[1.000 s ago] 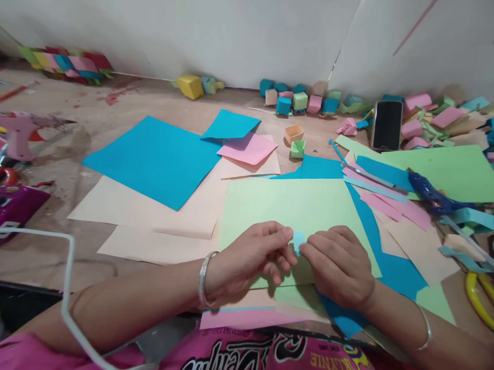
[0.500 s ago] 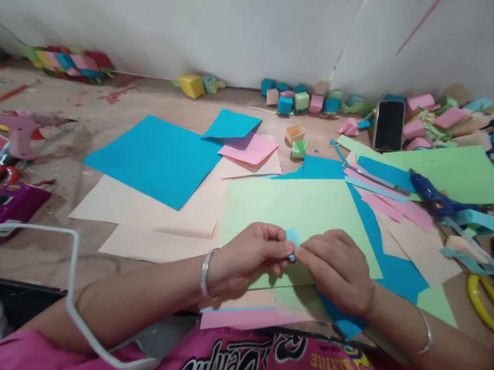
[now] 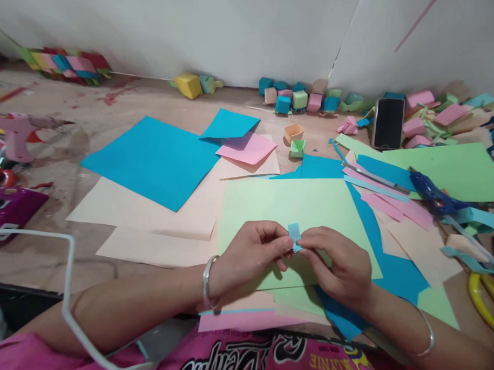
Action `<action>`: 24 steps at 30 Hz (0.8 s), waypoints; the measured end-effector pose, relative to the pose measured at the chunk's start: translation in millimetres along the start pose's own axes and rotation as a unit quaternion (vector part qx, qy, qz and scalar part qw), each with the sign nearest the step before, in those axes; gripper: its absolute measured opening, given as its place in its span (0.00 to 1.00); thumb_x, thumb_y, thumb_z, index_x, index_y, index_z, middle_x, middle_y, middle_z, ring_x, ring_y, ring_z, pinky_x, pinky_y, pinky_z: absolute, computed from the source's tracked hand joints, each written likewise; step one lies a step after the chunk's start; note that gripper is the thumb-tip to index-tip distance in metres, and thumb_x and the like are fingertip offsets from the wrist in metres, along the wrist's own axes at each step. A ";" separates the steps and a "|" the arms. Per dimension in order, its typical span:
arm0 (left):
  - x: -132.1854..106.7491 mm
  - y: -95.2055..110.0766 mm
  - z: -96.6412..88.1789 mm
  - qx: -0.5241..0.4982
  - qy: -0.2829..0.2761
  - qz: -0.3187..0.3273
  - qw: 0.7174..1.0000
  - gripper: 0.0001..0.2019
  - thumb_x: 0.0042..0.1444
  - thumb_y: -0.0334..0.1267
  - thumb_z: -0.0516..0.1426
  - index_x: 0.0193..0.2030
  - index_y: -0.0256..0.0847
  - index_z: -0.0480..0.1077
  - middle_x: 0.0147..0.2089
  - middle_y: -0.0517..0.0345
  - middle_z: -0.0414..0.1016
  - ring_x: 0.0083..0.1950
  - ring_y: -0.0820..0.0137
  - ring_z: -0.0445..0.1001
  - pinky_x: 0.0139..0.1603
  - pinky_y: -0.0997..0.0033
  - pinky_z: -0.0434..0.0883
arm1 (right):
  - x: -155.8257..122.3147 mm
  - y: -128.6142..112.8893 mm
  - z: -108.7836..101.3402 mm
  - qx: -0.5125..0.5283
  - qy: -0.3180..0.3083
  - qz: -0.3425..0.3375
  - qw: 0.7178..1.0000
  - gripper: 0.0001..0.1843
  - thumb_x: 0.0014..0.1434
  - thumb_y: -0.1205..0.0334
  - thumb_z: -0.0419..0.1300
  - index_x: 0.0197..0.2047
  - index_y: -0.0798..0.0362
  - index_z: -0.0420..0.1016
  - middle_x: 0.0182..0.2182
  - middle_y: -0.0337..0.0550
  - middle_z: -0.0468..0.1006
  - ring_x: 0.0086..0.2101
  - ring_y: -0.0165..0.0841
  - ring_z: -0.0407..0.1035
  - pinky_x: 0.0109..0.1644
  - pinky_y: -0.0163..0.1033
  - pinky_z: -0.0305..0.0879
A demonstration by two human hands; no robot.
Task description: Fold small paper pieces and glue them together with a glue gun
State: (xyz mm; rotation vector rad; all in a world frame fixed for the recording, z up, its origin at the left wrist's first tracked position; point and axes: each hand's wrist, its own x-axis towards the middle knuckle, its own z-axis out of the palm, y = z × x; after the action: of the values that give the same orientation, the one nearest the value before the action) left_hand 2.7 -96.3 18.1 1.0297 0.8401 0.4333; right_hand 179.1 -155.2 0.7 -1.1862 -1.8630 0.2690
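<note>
A small light-blue paper strip (image 3: 294,231), folded at its lower end, is held between my two hands. My left hand (image 3: 261,245) pinches its left side between thumb and fingers. From the right, my right hand (image 3: 339,258) grips the lower folds with thumb and forefinger. Part of the strip is hidden behind the fingertips. Beneath both hands lies a pale green paper sheet (image 3: 282,200). Beyond it stand a small peach paper box (image 3: 293,133) and a small green paper box (image 3: 297,148), both open at the top.
Blue paper (image 3: 154,163) and peach sheets lie left. A blue glue gun (image 3: 437,191), yellow-handled scissors (image 3: 484,301) and a phone (image 3: 388,124) are on the right. Folded paper cubes (image 3: 299,99) line the wall. A pink glue gun (image 3: 19,139) and white cable (image 3: 69,276) are left.
My right hand has shifted its grip, with its thumb now lower and more visible. More of the light-blue strip's folded lower end shows between the fingertips.
</note>
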 end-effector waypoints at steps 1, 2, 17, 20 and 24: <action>0.1 -0.1 0.0 0.004 0.002 0.007 1.000 0.12 0.54 0.43 0.61 0.29 0.35 0.70 0.26 0.60 0.69 0.24 0.75 0.70 0.26 0.73 0.70 | -0.1 -0.8 0.4 0.012 0.005 0.014 1.000 0.07 0.59 0.72 0.58 0.40 0.53 0.74 0.34 0.46 0.78 0.37 0.33 0.73 0.39 0.39 0.71; 0.3 0.0 0.0 0.013 0.005 0.013 1.000 0.12 0.53 0.42 0.61 0.28 0.35 0.70 0.26 0.60 0.69 0.24 0.75 0.70 0.27 0.73 0.70 | -0.3 -1.3 0.9 0.024 0.010 0.027 0.999 0.07 0.59 0.72 0.58 0.39 0.53 0.73 0.35 0.46 0.78 0.38 0.33 0.73 0.40 0.39 0.71; 0.3 -8.2 8.4 0.071 0.074 0.032 0.994 0.08 0.51 0.36 0.61 0.25 0.37 0.70 0.19 0.62 0.67 0.21 0.76 0.65 0.22 0.76 0.64 | -9.1 3.4 8.6 0.099 0.025 0.144 0.984 0.06 0.57 0.72 0.59 0.34 0.51 0.68 0.30 0.39 0.73 0.32 0.31 0.70 0.35 0.39 0.67; 1.5 -5.8 7.8 0.113 0.086 0.071 0.987 0.08 0.49 0.34 0.62 0.22 0.37 0.69 0.19 0.62 0.67 0.22 0.77 0.63 0.23 0.77 0.61 | -6.2 1.3 6.2 0.103 0.024 0.128 0.986 0.07 0.57 0.73 0.58 0.33 0.51 0.67 0.28 0.39 0.72 0.31 0.31 0.68 0.33 0.39 0.66; 2.9 -3.1 9.1 0.104 0.110 0.073 0.986 0.06 0.49 0.34 0.62 0.25 0.37 0.70 0.21 0.62 0.67 0.22 0.76 0.65 0.23 0.77 0.63 | -2.7 3.0 5.0 0.092 0.026 0.089 0.991 0.08 0.57 0.75 0.58 0.35 0.51 0.70 0.29 0.40 0.73 0.32 0.31 0.69 0.34 0.38 0.66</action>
State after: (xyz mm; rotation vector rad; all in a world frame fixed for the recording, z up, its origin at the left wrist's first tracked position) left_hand 11.4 -101.0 16.4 1.2585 1.0257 0.6004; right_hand 177.6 -154.6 -5.5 -1.2207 -1.6508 0.4932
